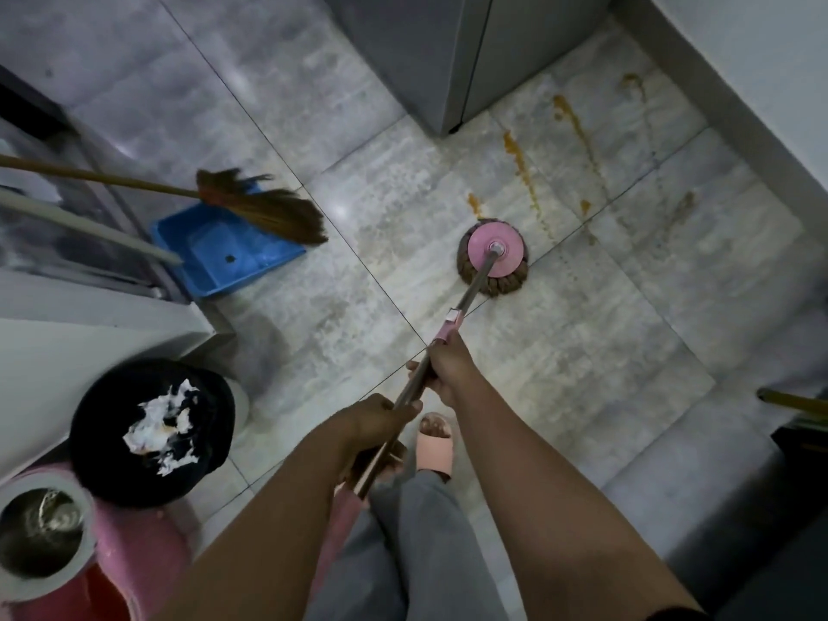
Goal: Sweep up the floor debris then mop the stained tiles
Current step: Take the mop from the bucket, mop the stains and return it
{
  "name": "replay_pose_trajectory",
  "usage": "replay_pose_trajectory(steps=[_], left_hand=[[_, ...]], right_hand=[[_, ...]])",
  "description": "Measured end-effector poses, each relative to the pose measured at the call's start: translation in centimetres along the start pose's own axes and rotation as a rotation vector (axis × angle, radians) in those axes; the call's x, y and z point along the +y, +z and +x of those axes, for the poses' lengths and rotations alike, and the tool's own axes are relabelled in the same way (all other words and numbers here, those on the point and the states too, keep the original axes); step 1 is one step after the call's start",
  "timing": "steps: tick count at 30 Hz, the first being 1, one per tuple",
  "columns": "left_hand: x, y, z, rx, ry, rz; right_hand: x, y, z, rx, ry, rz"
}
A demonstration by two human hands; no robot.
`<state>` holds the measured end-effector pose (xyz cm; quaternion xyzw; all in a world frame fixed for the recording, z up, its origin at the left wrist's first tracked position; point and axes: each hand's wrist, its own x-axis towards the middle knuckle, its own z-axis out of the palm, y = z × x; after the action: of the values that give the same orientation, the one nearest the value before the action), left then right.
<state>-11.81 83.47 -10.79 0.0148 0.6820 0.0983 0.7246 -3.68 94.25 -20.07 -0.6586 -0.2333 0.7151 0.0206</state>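
Mop [492, 257] sits with its pink disc and brown strands pressed flat on the pale floor tiles [605, 307], just below the nearest orange-brown stains [515, 150], which run in streaks toward the grey cabinet [448, 60]. You hold its metal handle [475, 284] with both hands: your right hand [448, 365] has its fingers wrapped around the shaft just below the pink collar, and your left hand [381, 419] is clenched on the shaft lower down, nearer your body. At the left, the broom [269, 208] lies across the blue dustpan [224, 253]. A black bin [152, 432] holding crumpled white paper stands near the pink mop bucket [125, 553]. Your foot in a pink slipper [434, 445] is planted below your hands
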Motion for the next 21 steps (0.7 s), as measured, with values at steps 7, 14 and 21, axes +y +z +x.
replay_pose_trajectory(steps=[7, 14, 21], left_hand=[[-5.6, -3.0, -2.9, -0.242, -0.06, -0.169], [-7.9, -3.2, -6.1, -0.013, 0.014, -0.076], [-8.5, -3.1, -8.5, -0.004, 0.057, -0.02]], right_hand=[[4.2, 2.9, -3.2, 0.072, 0.016, 0.311], [7.6, 7.5, -6.7, 0.148, -0.054, 0.383], [7.4, 7.7, -9.0, 0.148, -0.13, 0.403]])
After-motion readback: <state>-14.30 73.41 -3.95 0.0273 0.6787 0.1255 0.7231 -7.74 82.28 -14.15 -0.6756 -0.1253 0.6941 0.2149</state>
